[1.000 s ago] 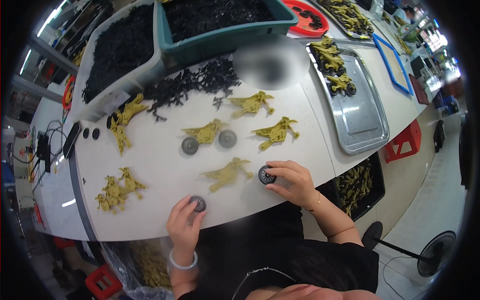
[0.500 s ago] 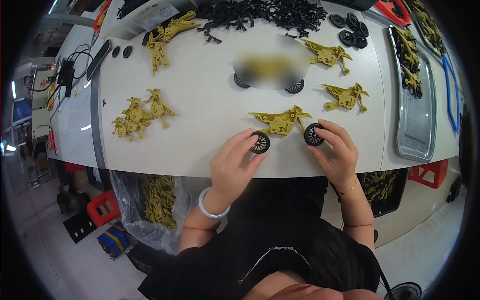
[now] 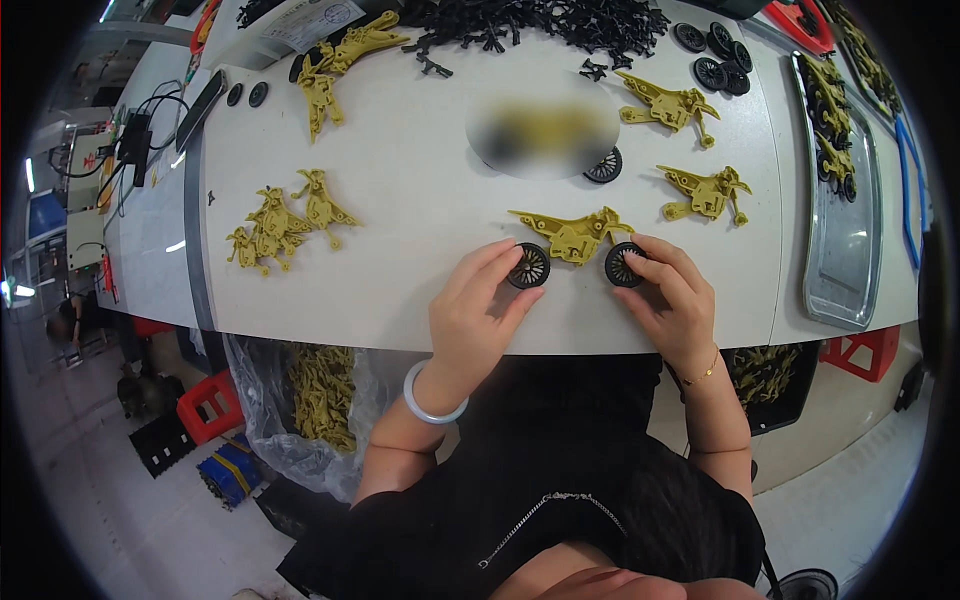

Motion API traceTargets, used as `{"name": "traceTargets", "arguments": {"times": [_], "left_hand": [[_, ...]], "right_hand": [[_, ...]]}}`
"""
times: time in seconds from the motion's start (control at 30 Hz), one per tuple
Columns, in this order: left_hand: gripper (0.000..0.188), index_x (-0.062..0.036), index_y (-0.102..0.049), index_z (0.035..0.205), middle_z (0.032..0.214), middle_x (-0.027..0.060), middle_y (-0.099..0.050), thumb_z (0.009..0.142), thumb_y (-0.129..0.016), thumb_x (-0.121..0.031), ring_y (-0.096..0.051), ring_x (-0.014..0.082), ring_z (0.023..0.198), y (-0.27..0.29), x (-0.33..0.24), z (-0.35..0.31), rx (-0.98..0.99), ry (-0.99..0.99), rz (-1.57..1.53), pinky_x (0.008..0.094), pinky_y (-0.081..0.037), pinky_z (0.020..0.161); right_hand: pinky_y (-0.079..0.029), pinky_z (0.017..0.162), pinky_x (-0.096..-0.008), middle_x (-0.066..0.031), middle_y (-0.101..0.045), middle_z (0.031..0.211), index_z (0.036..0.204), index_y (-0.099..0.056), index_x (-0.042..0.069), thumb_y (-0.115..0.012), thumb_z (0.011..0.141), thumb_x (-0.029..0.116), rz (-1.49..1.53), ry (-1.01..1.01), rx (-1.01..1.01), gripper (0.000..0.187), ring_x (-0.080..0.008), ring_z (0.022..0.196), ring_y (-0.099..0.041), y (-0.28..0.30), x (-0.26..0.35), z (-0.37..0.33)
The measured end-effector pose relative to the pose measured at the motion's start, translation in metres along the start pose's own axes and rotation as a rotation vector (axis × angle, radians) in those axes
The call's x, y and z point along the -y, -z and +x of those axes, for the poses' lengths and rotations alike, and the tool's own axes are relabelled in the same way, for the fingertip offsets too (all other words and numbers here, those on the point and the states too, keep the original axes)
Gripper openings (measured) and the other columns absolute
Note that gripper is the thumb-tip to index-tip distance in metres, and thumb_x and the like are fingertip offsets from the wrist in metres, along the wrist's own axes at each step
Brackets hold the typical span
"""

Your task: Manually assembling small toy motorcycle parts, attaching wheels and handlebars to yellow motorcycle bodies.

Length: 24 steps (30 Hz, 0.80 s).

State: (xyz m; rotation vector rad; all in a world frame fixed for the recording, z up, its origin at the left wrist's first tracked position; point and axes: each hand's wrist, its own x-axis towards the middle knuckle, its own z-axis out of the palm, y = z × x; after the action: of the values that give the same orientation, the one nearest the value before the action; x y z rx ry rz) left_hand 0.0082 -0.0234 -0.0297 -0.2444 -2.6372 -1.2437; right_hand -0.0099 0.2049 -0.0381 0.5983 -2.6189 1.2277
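Observation:
A yellow-green plastic toy motorcycle body (image 3: 577, 240) lies on the white table in front of me. My left hand (image 3: 470, 308) holds a black spoked toy wheel (image 3: 532, 267) by its rim, at the body's lower left end. Another black toy wheel (image 3: 624, 266) is in my right hand (image 3: 676, 305), up against the fork at the body's right end. Whether either wheel is seated on its axle, I cannot tell. Farther back, a blurred patch covers a yellow-green piece, with one black wheel (image 3: 604, 166) showing at its edge.
More yellow-green bodies lie at right (image 3: 705, 192) and left (image 3: 270, 230). Loose black wheels (image 3: 711, 74) and a heap of small black parts (image 3: 540, 22) sit at the back. A metal tray (image 3: 840, 260) stands at right. Below the table's edge hangs a clear bag (image 3: 260, 410) of yellow-green parts.
The left wheel has moved up and closer to the body's left end. The right wheel has come slightly inward at the fork. The whole view has shifted a little.

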Motion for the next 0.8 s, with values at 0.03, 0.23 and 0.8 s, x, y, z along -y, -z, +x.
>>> {"name": "traceTargets", "arguments": {"times": [0.03, 0.23, 0.8], "left_hand": [[0.042, 0.0014, -0.065, 0.106, 0.108, 0.0137, -0.064, 0.067, -0.079, -0.001, -0.065, 0.0253, 0.094, -0.0001, 0.0005, 0.0005, 0.002, 0.001, 0.000, 0.0318, -0.053, 0.079], [0.041, 0.0024, -0.065, 0.106, 0.106, 0.0133, -0.064, 0.067, -0.080, -0.002, -0.065, 0.0244, 0.090, -0.0039, 0.0017, 0.0028, -0.037, 0.022, -0.009, 0.0305, -0.054, 0.076], [0.042, -0.0015, -0.069, 0.103, 0.107, 0.0067, -0.065, 0.063, -0.080, -0.006, -0.057, 0.0232, 0.086, -0.0064, 0.0038, 0.0006, 0.017, -0.106, 0.247, 0.0324, -0.048, 0.077]], "right_hand": [[-0.056, 0.067, -0.0286, -0.0127, -0.063, 0.110, 0.098, -0.064, 0.002, -0.078, 0.068, 0.004, -0.006, 0.002, 0.004, 0.033, -0.0241, 0.085, -0.066, 0.0000, 0.0002, 0.0001], [-0.056, 0.068, -0.0287, -0.0128, -0.063, 0.111, 0.099, -0.064, 0.002, -0.077, 0.069, 0.004, -0.002, 0.005, 0.006, 0.033, -0.0241, 0.085, -0.066, -0.0005, -0.0012, -0.0001], [-0.056, 0.073, -0.0311, -0.0130, -0.065, 0.108, 0.094, -0.064, 0.002, -0.080, 0.066, 0.005, 0.017, -0.031, -0.041, 0.033, -0.0261, 0.089, -0.066, 0.0010, -0.0005, -0.0043]]}}
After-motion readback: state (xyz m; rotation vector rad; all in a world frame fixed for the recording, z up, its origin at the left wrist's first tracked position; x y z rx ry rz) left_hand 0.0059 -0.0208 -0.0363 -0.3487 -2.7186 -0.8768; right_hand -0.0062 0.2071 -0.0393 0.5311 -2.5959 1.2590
